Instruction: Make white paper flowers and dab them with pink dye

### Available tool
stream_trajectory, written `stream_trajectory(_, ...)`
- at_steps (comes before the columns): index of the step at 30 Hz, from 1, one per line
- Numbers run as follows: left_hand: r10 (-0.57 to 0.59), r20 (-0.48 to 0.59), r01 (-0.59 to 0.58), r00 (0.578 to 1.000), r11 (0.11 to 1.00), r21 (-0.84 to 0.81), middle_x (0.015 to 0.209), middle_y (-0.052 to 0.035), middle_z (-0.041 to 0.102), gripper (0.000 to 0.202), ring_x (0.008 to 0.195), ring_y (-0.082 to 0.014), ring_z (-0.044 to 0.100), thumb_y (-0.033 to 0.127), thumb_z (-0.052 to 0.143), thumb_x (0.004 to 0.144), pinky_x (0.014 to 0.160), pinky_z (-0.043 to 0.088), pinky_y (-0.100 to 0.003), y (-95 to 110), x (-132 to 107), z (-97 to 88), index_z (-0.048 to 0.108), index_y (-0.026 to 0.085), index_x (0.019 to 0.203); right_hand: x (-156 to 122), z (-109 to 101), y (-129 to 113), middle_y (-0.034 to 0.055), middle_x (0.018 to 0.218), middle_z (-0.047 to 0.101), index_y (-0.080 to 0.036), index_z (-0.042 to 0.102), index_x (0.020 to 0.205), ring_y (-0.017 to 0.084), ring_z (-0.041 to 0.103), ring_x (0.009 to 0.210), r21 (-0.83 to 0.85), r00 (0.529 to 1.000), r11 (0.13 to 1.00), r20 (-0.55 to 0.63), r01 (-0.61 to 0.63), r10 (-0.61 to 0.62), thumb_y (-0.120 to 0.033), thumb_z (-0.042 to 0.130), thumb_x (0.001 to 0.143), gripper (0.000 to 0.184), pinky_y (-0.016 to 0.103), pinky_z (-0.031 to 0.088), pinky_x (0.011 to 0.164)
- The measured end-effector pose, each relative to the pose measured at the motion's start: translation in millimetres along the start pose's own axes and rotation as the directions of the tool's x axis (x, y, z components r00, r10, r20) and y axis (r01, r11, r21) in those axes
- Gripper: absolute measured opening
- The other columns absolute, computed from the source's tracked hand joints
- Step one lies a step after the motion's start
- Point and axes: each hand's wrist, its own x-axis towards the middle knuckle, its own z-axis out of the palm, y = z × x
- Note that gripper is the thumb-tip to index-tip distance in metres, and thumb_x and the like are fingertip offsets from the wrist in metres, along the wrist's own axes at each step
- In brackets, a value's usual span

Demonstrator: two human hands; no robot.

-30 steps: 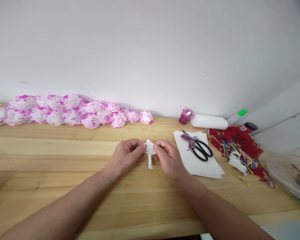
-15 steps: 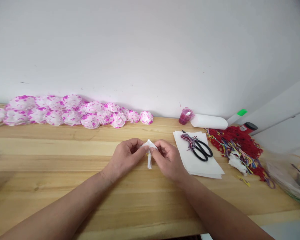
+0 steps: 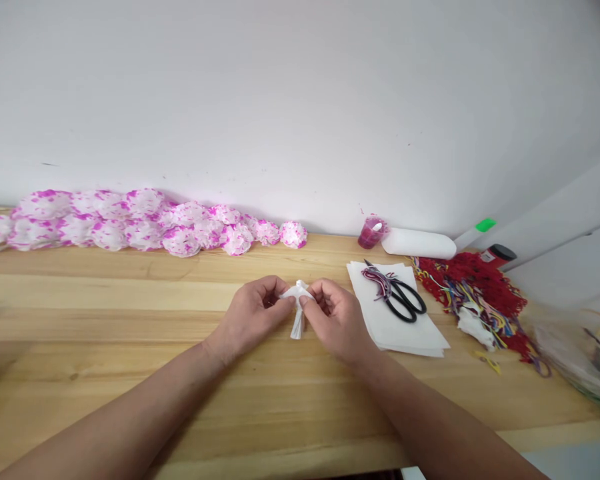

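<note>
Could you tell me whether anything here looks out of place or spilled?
The white bottle lies on its side by the wall, and the red thread heap sprawls tangled beside the paper stack. The paper piece between left hand and right hand looks fine.

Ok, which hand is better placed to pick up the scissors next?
Probably the right. The right hand sits next to the white sheets where the scissors lie, while the left hand is farther off, on the other side of the white paper piece that both hands pinch.

Scissors on paper stack; flowers behind
</note>
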Motion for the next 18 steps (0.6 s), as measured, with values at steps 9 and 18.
stream_trajectory(9, 0.015, -0.009, -0.015, 1.000, 0.999, 0.037, 0.065, 0.0024, 0.061, 0.020, 0.057, -0.0127, 0.054, 0.037, 0.064, 0.081, 0.053, 0.040, -0.022, 0.4, -1.1, 0.4, 0.058, 0.019, 0.078, 0.3, 0.4, -1.4, -0.0045, 0.062, 0.049, -0.020, 0.053, 0.073, 0.011, 0.044, 0.056, 0.027, 1.000, 1.000, 0.010, -0.009, 0.009, -0.028, 0.058, 0.084, 0.015, 0.022, 0.037, 0.052)
stream_trajectory(18, -0.014, -0.038, 0.015, 0.999, 0.999, 0.031, 0.062, 0.0027, 0.057, 0.021, 0.055, -0.0114, 0.050, 0.036, 0.065, 0.078, 0.050, 0.038, -0.021, 0.2, 0.6, 0.1, 0.056, 0.018, 0.073, -0.1, 0.7, 0.4, -0.0047, 0.062, 0.050, -0.021, 0.052, 0.072, 0.011, 0.045, 0.056, -0.028, 1.000, 1.000, -0.014, -0.003, 0.003, -0.029, 0.058, 0.084, 0.016, 0.022, 0.037, 0.052)
